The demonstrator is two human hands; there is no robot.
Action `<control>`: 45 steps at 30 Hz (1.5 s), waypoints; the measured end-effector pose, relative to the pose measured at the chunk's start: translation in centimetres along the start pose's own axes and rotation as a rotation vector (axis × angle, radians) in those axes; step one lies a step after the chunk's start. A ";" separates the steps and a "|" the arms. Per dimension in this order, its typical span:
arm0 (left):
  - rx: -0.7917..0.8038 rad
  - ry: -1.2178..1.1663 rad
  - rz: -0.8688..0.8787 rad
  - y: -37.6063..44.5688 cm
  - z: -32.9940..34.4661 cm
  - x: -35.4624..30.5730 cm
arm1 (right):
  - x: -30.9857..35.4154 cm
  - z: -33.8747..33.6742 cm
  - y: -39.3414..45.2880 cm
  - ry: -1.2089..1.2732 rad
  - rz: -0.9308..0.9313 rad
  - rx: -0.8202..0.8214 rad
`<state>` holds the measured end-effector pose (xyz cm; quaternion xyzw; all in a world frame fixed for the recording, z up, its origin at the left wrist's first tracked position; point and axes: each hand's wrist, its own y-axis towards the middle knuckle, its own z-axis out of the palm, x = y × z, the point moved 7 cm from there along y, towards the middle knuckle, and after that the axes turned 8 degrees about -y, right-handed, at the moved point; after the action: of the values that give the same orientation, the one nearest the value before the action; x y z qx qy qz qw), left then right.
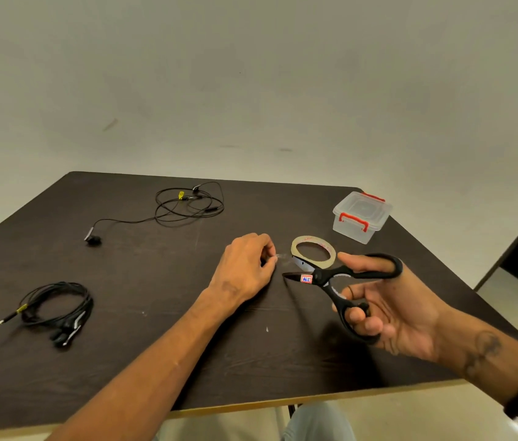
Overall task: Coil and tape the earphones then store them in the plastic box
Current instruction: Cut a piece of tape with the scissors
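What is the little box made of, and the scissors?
The box looks like clear, slightly cloudy plastic, since the table shows through its walls; its red latches look plastic too. The scissors seem to have shiny metal blades and matte black plastic handles, held in the right hand.

Two earphone sets, one tape roll, scissors, box.

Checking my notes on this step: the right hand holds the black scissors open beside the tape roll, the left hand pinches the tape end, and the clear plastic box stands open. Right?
Not quite: the clear plastic box with red latches has its lid on, as the head view shows. The rest holds: the right hand holds the black scissors open beside the tape roll, and the left hand pinches the tape end.
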<state>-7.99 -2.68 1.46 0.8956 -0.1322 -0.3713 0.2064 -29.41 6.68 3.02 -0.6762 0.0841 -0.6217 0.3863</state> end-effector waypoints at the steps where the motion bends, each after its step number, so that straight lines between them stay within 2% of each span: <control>1: -0.003 -0.003 0.002 0.0 0.0 0.0 | 0.1 0.2 0.3 0.013 -0.004 0.005; 20: 0.008 -0.016 -0.020 0.1 -0.3 0.1 | 1.0 0.3 2.7 0.043 -0.072 -0.011; 27: 0.021 -0.013 -0.043 0.1 -0.2 0.2 | 0.4 -0.3 2.2 -0.094 -0.144 -0.063; 30: -0.056 -0.042 -0.087 0.0 -0.6 0.7 | 0.4 -0.7 1.8 -0.253 -0.190 -0.104; 33: -0.160 -0.225 -0.200 -0.1 -1.4 1.9 | 0.7 -1.1 1.2 -0.569 -0.213 -0.218; 36: -0.078 -0.333 -0.281 0.4 -1.0 2.3 | 1.2 -1.2 0.6 -0.874 -0.183 -0.291; 40: 0.071 -0.287 -0.262 1.9 0.3 1.2 | 2.4 -1.3 -0.4 -1.351 -0.256 -0.420; 42: 0.144 -0.257 -0.251 2.6 1.2 0.5 | 2.4 -1.3 -0.5 -1.436 -0.311 -0.415; 45: 0.200 -0.197 -0.244 3.5 2.1 -0.4 | 2.0 -1.8 -0.7 -1.440 -0.363 -0.297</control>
<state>-10.03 -6.17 1.98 0.8803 -0.0785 -0.4645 0.0561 -30.88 5.26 4.85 -0.9633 -0.2187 -0.0626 0.1423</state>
